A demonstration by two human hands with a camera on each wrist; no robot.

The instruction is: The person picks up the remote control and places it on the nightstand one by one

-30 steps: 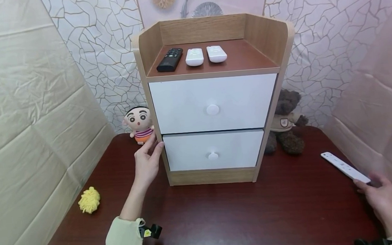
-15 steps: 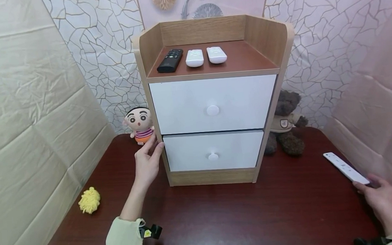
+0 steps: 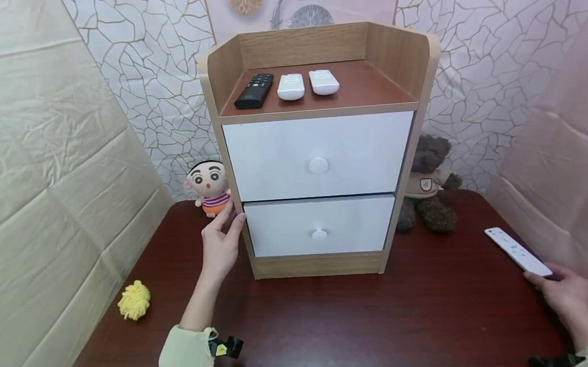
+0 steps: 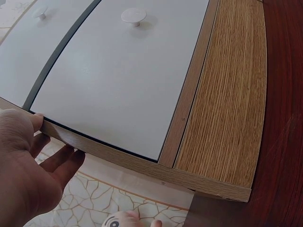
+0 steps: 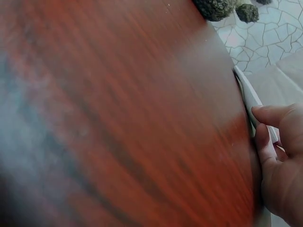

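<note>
At the left side of a small drawer cabinet [image 3: 320, 265], my left hand [image 3: 219, 242] holds the front edge of the side panel. The thumb is on the edge's front face; in the left wrist view the bent fingers [image 4: 66, 163] reach along the outer side. Both white drawers, the upper drawer [image 3: 271, 151] and the lower drawer [image 3: 282, 230], are closed, each with a round knob. Far to the right, my right hand [image 3: 570, 295] pinches the near end of a long white remote control [image 3: 516, 250] between thumb and fingers, low at the table's right edge.
On the cabinet's top shelf lie a black remote [image 3: 255, 90] and two white remotes [image 3: 290, 87]. A cartoon boy doll [image 3: 208, 181] stands behind left, a brown teddy bear [image 3: 429, 182] behind right. A yellow yarn ball [image 3: 134, 300] rests on the dark red table [image 3: 314, 330].
My right hand has shifted slightly left, and the white remote control has turned a little with it. The left hand and the cabinet stay where they were.
</note>
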